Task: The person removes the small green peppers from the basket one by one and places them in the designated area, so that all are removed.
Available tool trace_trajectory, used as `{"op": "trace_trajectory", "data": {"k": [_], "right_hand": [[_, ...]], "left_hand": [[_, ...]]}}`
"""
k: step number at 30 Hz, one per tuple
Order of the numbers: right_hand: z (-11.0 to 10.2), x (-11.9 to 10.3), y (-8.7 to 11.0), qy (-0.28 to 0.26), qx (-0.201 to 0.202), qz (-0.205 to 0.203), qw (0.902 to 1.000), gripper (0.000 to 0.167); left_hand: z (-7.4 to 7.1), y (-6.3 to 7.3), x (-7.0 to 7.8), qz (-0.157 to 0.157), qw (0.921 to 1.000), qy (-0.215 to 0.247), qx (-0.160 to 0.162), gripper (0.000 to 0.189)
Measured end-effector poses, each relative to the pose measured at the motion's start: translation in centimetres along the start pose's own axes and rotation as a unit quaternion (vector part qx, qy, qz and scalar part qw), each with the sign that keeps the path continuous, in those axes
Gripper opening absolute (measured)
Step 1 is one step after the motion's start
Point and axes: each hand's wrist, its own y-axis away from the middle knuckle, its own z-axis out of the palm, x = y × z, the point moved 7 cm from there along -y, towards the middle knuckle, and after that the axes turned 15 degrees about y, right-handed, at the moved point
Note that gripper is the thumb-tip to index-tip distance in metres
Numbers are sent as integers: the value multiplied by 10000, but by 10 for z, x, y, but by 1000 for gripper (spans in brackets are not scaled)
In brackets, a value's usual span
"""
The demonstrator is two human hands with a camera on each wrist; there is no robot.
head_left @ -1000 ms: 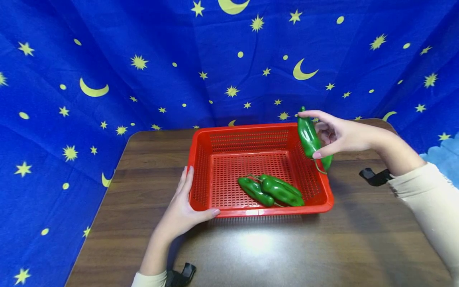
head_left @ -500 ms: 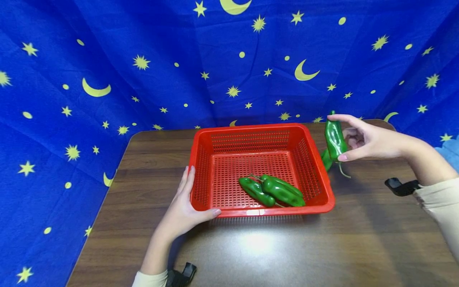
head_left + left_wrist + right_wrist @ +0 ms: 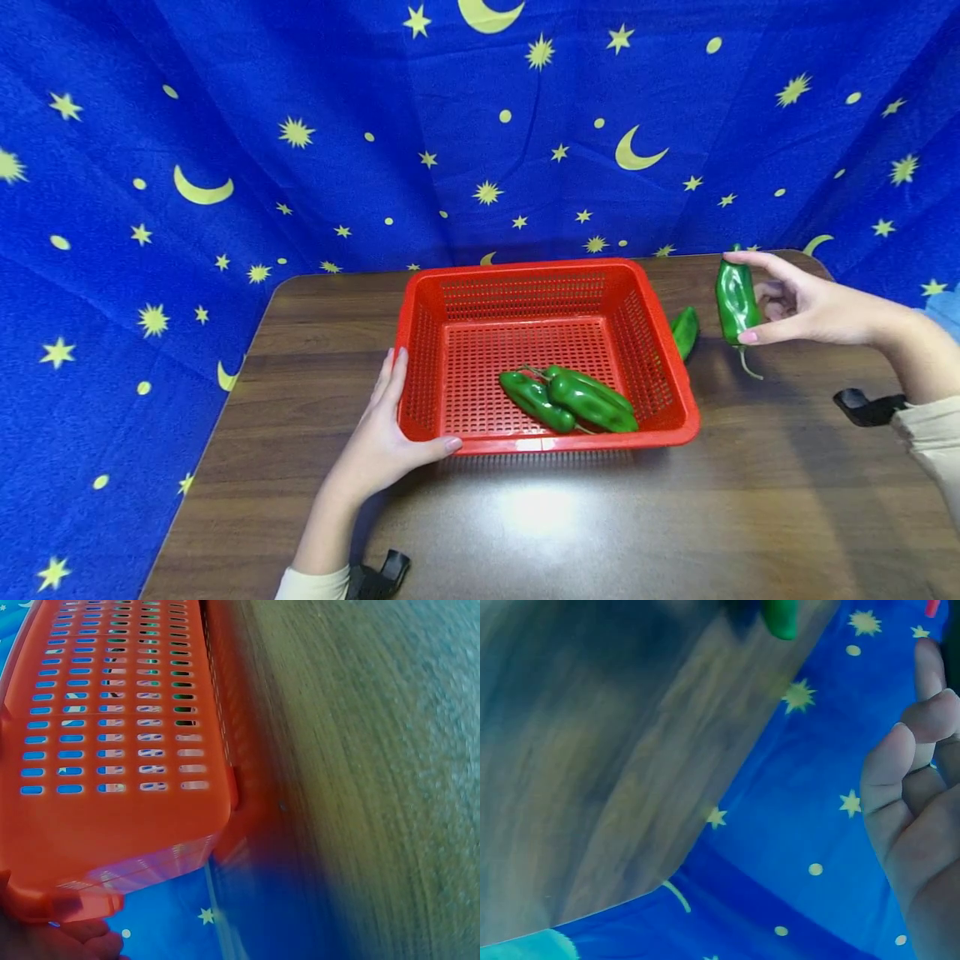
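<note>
In the head view, my right hand [image 3: 806,304] pinches a glossy green pepper [image 3: 735,298] between thumb and index finger, above the table's right side. Its stem hangs downward. Another green pepper [image 3: 685,333] lies on the table just right of the red plastic basket [image 3: 667,437], partly hidden by the basket's wall. Inside the basket, near its front right, several green peppers [image 3: 588,400] lie together. My left hand [image 3: 382,450] holds the basket's front left corner, thumb over the front rim and fingers along the left side. The right wrist view shows curled fingers [image 3: 900,772].
The basket stands on a brown wood-grain table [image 3: 540,525]. Behind and left of the table hangs a blue curtain [image 3: 360,92] with yellow moons and stars. A black strap piece [image 3: 866,408] sticks out at my right wrist, and another strap piece [image 3: 382,575] at my left.
My right hand has carried the pepper rightward, from over the basket's right rim to beyond it. The pepper beside the basket shows more fully now. My left hand and the basket stay put.
</note>
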Motion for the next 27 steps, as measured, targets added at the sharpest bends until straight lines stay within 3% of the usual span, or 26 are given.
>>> {"op": "trace_trajectory", "data": {"k": [9,16,22,27], "right_hand": [[17,31,6,-136,-226,154,9995,100],[40,58,12,140,-289,664,9973,96],[59,70,15,-54,-489,616,9969,92],[69,76,13,141,-724,939,9928,89]], "left_hand": [[0,2,1,-21,10000,82,5,131],[0,2,1,-31,10000,84,12,132],[1,1,0,-25,10000,63,18,132],[0,0,-1,-13,10000,49,30,132]]}}
